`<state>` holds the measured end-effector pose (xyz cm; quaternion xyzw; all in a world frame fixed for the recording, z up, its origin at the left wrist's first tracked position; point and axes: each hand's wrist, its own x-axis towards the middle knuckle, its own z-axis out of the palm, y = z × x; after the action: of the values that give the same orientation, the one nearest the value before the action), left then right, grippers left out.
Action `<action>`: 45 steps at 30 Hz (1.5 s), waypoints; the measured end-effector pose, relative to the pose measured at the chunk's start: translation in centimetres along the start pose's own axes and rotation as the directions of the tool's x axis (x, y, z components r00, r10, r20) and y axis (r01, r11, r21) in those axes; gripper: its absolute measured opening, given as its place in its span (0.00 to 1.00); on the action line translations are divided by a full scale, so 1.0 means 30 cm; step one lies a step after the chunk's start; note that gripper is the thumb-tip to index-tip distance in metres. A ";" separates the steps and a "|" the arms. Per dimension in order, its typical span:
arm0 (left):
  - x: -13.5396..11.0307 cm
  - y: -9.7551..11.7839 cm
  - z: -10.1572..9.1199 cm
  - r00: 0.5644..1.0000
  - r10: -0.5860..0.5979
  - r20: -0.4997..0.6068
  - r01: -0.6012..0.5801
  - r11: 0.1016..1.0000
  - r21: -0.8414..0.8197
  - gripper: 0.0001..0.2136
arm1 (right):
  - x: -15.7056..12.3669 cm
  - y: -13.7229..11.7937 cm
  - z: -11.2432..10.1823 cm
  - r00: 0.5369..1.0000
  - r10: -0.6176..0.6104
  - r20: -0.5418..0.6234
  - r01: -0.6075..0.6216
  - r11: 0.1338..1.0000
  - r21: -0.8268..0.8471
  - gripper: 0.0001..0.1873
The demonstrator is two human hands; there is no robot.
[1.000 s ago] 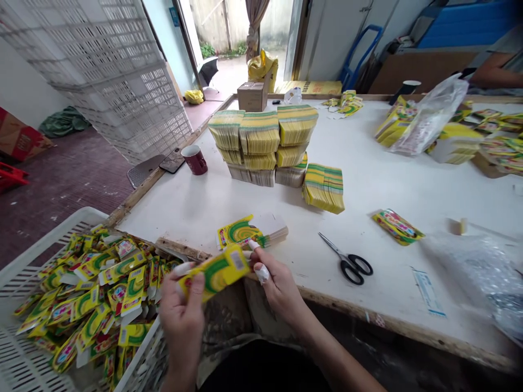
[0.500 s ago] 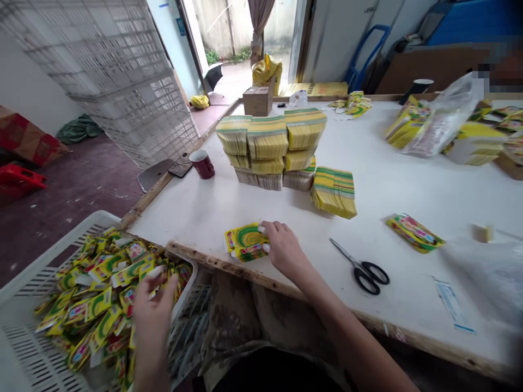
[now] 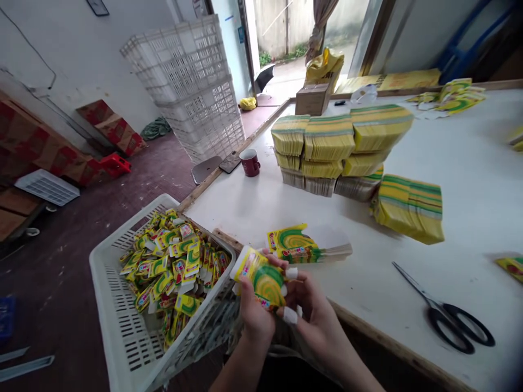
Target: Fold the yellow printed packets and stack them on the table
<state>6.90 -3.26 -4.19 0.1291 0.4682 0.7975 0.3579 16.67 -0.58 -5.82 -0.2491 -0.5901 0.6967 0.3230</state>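
My left hand (image 3: 257,316) is wrapped round a small yellow-and-green carton (image 3: 265,280), held just off the table's near edge. White tape covers the fingertips of my right hand (image 3: 312,305), which close on the carton's right end; exactly where they press is partly hidden. Just behind lies a pile of similar flat cartons (image 3: 292,239), its right part fanned out edge-on. To the left, a white plastic basket (image 3: 104,283) holds many small folded cartons (image 3: 163,261).
Tall stacks of flat cartons (image 3: 329,144) stand on the white table (image 3: 229,204), with another stack (image 3: 412,207) at their right. Black-handled scissors (image 3: 445,313) lie at the right. A maroon mug (image 3: 250,163) and a phone (image 3: 230,162) sit near the left edge.
My right hand has left the pile on the table and met my left hand. My left hand has come from over the basket and now holds a carton. The view has turned left.
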 end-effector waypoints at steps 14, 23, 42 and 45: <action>0.018 -0.028 -0.111 0.993 0.084 0.088 -0.104 0.958 0.267 0.11 | 0.030 -0.034 -0.138 0.958 -0.276 -0.074 0.236 0.911 -0.339 0.07; 0.072 0.179 -0.159 0.800 -0.275 0.533 -0.170 0.748 0.641 0.51 | 0.011 -0.108 -0.189 0.836 -0.397 0.379 0.538 0.460 -0.706 0.14; -0.027 0.017 -0.123 0.698 -0.157 0.699 -0.631 0.327 0.703 0.33 | 0.016 -0.035 -0.088 0.926 0.313 0.211 -0.376 0.713 0.592 0.25; -0.033 0.026 -0.112 0.724 -0.208 0.658 -0.588 0.313 0.746 0.29 | 0.012 -0.025 -0.085 0.920 0.339 0.197 -0.388 0.717 0.579 0.28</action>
<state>5.44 -6.39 -5.18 0.6373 0.6570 0.3175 0.2477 18.38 1.44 -5.53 -0.2163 -0.2864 0.9072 0.2196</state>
